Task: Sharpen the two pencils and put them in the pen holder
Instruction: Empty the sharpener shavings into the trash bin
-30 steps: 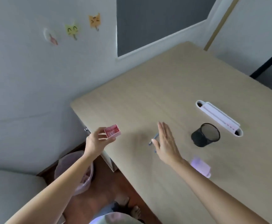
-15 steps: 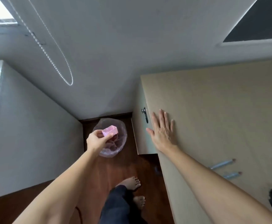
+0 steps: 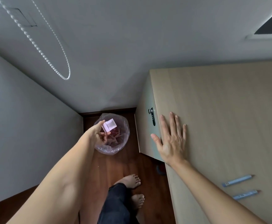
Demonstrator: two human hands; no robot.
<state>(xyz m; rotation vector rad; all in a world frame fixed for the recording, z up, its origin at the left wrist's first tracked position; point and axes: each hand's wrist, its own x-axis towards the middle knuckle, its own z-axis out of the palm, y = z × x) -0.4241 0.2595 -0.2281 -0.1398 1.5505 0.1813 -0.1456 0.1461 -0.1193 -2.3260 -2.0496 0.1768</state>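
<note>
Head view has us leaning off the edge of the surface (image 3: 228,110), our left hand (image 3: 98,135) stretched out over the lined waste bin (image 3: 111,135) on the floor. Its fingers (image 3: 103,136) are closed around a small pink box (image 3: 109,125), which we take to be the sharpener's shavings tray, tipped above the bin's mouth. Our right hand (image 3: 170,139) lies flat and open on the surface near its corner, gripping nothing, and seems to be bracing us.

Both blue pencils (image 3: 237,181) lie side by side on the surface near our right forearm, apart from each other and from either hand. One (image 3: 246,194) sits closer to us than the other. Their tips look pointed, so we judge the sharpening done and the dropping-in not yet done. We cannot see the pen holder here.

What might go wrong from here:
- The box is held by a light pinch over the bin, so a shake to empty it could send it into the rubbish.
- Shavings could miss the bag and land on the wood floor, since the box sits toward the bin's far rim.
- Our right forearm passes just beside the pencils, and drawing it back carelessly could roll them off the edge.
</note>
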